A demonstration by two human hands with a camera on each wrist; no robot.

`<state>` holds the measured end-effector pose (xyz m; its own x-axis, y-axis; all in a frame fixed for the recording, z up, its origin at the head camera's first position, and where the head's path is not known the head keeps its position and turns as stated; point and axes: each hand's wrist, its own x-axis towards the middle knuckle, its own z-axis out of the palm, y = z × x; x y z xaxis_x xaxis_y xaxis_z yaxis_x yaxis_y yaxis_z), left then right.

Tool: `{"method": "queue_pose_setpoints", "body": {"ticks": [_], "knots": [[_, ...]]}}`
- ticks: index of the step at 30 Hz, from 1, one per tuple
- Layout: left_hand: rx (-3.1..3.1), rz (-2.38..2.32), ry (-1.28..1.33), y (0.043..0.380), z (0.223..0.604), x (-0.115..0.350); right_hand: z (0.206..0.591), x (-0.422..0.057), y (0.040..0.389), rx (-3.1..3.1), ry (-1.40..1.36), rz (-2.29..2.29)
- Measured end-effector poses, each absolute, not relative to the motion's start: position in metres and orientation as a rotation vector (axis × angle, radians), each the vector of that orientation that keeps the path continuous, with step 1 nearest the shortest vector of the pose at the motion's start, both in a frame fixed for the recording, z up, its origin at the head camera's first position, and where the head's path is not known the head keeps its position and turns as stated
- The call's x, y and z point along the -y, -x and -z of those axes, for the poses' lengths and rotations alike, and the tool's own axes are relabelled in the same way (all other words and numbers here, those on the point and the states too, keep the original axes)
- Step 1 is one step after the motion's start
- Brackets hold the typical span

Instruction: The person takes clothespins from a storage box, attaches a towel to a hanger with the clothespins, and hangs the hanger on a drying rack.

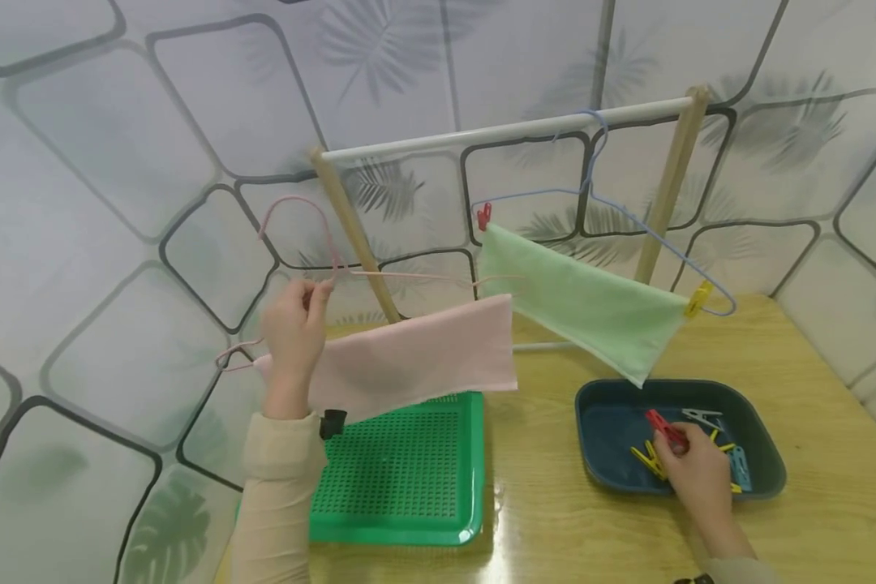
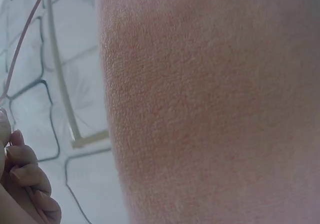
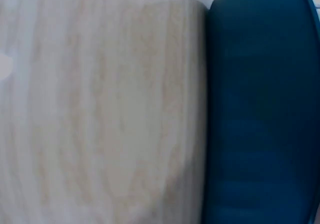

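Wooden table (image 1: 540, 495) below — left hand (image 1: 294, 328) high, gripping pink hanger (image 1: 336, 258); right hand (image 1: 701, 477) low, pinching red clothespin (image 1: 660, 426).

Cannot see the left part of the green basket (image 1: 390, 531) behind the left sleeve (image 1: 281, 487), nor most of its far rim behind the pink cloth (image 1: 423, 349). Lose part of the pink hanger (image 1: 338, 264) behind the left hand (image 1: 295, 332). Cannot count the pegs (image 1: 650, 463) in the blue tray (image 1: 609, 434), partly covered by the right hand (image 1: 703, 477); lose the lower end of the red peg (image 1: 659, 422) in its fingers. In the wrist views, find left hand and tray cut off, cloth and table (image 3: 115, 109) blurred.
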<state>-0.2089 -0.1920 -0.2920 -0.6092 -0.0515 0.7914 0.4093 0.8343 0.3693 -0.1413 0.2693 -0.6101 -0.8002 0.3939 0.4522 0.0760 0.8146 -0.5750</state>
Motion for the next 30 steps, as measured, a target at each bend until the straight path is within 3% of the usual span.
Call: {"method": "queue_pose_setpoints", "body": {"ticks": [15, 17, 23, 30], "knots": [[2.194, 0.861, 0.526, 0.212, 0.273, 0.129, 0.601, -0.308, 0.153, 2.269, 0.347, -0.855], [2.211, 0.861, 0.549, 0.214, 0.273, 0.12, 0.577, -0.303, 0.147, 2.213, 0.298, -0.953], [2.203, 0.842, 0.611, 0.217, 0.275, 0.102, 0.459, -0.258, 0.115, 2.181, 0.184, -1.138], [2.205, 0.847, 0.639, 0.217, 0.275, 0.089, 0.408, -0.258, 0.114, 2.097, 0.074, -1.227]]}}
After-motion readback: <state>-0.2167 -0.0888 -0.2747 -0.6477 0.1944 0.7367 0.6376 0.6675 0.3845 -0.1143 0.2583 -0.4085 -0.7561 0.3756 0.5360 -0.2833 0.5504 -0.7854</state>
